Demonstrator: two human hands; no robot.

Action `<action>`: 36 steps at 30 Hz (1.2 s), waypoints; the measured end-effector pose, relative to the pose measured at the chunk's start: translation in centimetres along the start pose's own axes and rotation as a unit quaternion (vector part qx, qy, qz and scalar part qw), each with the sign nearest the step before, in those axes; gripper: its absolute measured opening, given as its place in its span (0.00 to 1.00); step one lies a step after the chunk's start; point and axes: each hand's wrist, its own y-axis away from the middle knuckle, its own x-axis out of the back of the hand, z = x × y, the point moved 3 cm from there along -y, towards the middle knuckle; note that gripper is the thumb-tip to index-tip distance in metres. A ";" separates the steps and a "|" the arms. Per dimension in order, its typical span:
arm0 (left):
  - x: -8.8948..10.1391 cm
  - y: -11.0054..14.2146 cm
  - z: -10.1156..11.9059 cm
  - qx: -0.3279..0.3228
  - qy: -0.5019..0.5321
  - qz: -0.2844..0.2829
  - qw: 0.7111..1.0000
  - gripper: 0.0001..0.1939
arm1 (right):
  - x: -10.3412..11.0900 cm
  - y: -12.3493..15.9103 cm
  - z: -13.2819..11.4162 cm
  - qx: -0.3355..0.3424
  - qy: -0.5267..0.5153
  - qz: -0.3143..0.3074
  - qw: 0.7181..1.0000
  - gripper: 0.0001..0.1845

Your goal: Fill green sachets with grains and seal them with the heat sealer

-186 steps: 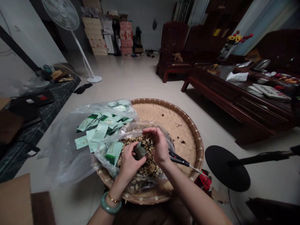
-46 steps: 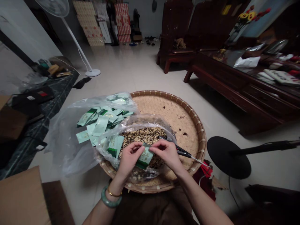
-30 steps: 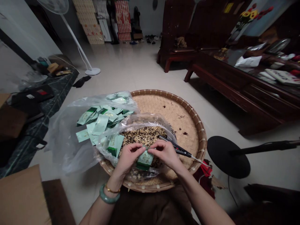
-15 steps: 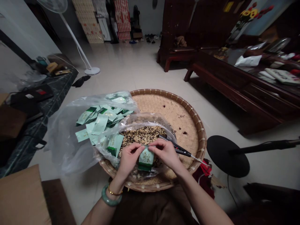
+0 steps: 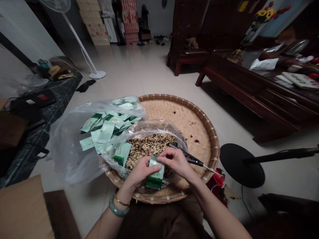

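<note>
head: left hand (image 5: 142, 172), right hand (image 5: 176, 162) hold packet (image 5: 154, 182); far tray-rim (image 5: 174, 97) well apart

The left hand (image 5: 141, 172) hides some print on the flat, mint-and-dark-green packet (image 5: 155, 182); the right hand (image 5: 177, 162) covers part of the slim black corded tool (image 5: 195, 161). The top edge crops the white standing fan (image 5: 78, 41). Small dark scraps (image 5: 196, 141) defy identification.

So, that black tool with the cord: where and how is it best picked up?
Probably by the handle end of the black tool, from above and the right. It is long and slim and lies slanted, with its far tip toward the mix. The end by the cord shows clear of the right hand.
</note>
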 end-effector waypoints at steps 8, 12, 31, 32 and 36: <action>-0.6 0.1 -0.8 0.012 0.053 0.050 0.997 0.18 | -0.1 0.2 0.3 -0.022 0.006 0.029 0.999 0.05; -0.5 0.2 -0.9 0.023 0.064 0.059 0.996 0.19 | 1.5 0.8 0.3 -0.014 0.064 0.052 0.996 0.12; 0.6 0.5 -0.3 -0.003 0.009 0.078 0.997 0.21 | 9.1 3.3 4.0 -0.038 0.252 -0.019 0.967 0.25; 0.5 0.4 -0.2 -0.006 0.002 0.072 0.997 0.21 | 9.3 3.5 3.1 -0.033 0.214 -0.030 0.976 0.25; 0.1 0.2 0.5 -0.036 -0.055 0.045 0.997 0.16 | 8.5 4.1 0.0 -0.021 0.134 -0.093 0.986 0.27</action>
